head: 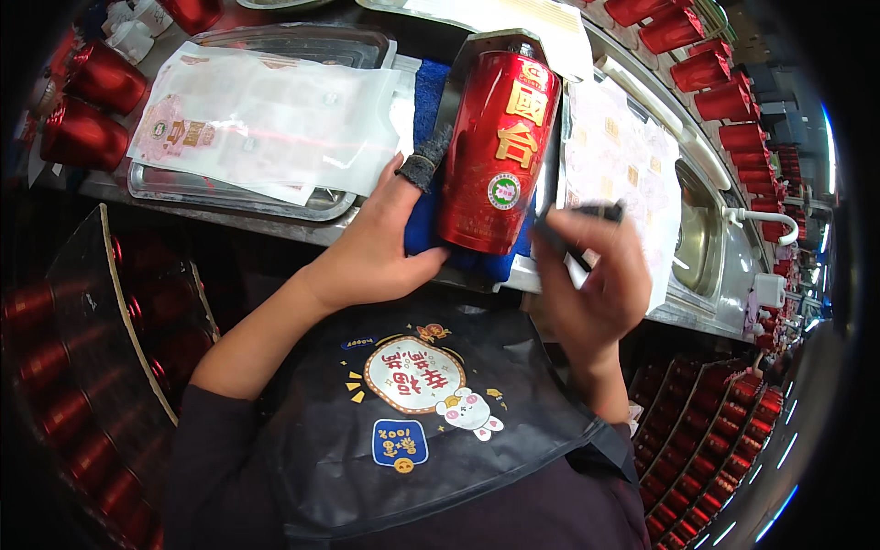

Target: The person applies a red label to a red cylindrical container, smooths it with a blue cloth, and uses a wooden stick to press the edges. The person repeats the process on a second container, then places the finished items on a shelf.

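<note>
A glossy red bottle with raised gold characters and a round green-and-white sticker lies on a dark cradle over a blue cloth. My left hand rests at the bottle's lower left side, its thumb by the base and a black covering on a finger; whether it grips the bottle is not plain. Blurred, my right hand is just right of the bottle, with dark coverings on its fingers; what it may hold cannot be told. Printed transfer sheets lie across a metal tray at left, and patterned sheets lie at right.
A steel sink with a white faucet is at the right. Red bottles stand at the left of the bench, and more line its far side. Racks of red bottles flank me below the bench edge.
</note>
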`<state>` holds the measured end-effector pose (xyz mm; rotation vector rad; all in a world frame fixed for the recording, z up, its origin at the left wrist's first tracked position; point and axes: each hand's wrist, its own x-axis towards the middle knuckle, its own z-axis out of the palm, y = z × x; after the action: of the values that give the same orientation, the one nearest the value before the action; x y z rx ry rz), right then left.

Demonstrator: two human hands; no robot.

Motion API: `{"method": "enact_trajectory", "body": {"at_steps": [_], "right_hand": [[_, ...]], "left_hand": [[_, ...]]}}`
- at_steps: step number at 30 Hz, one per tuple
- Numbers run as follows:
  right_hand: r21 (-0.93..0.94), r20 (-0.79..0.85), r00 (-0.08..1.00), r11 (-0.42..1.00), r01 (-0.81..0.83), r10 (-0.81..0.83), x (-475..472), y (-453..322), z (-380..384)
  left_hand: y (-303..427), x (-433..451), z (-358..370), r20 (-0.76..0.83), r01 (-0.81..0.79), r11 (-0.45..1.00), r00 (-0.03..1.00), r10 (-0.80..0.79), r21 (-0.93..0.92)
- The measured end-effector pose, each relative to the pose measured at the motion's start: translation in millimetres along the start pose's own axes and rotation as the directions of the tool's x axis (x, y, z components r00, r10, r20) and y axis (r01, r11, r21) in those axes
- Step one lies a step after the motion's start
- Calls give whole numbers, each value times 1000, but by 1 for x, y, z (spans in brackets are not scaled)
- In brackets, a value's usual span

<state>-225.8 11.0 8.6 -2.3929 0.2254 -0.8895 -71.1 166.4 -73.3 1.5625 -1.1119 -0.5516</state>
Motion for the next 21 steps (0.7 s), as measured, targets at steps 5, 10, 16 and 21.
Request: {"method": "enact_trajectory", "body": {"at_steps": [5,10,16,21], "right_hand": [[-102,65,959,955,280,-274,-8,-11,23],[-1,-188,979,997,-78,76,-20,-3,23],[-9,-74,992,994,105,-106,-22,-12,24],[48,82,986,989,139,-143,-15,-17,19]], "left_hand": [[-5,5,21,-215,-73,977,970,116,201],[2,6,20,-245,-97,979,959,141,182],[6,11,22,-266,-242,943,916,300,229],[3,11,23,-266,-258,935,909,321,245]]}}
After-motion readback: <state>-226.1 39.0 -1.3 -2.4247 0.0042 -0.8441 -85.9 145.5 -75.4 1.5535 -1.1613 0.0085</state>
